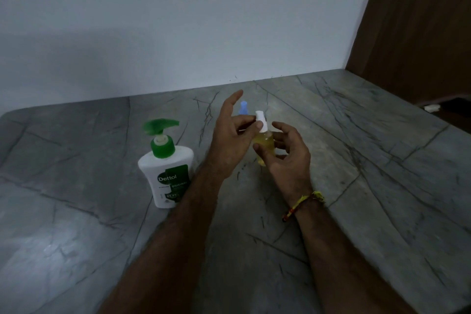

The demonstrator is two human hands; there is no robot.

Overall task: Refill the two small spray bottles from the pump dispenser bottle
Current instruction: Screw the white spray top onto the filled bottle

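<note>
Upright, the spray bottle (white-capped) holds yellow liquid.

- One head-worn, wide-angle view served alone, so no second view shared the scene; it looked forward and down over a grey marble slab toward a pale wall at 12 o'clock
- It sat near; both forearms ran in from 6 o'clock, the left hand and right hand meeting just above centre
- A pump bottle stood at 9 o'clock of the hands; a brown panel filled 2 o'clock
</note>
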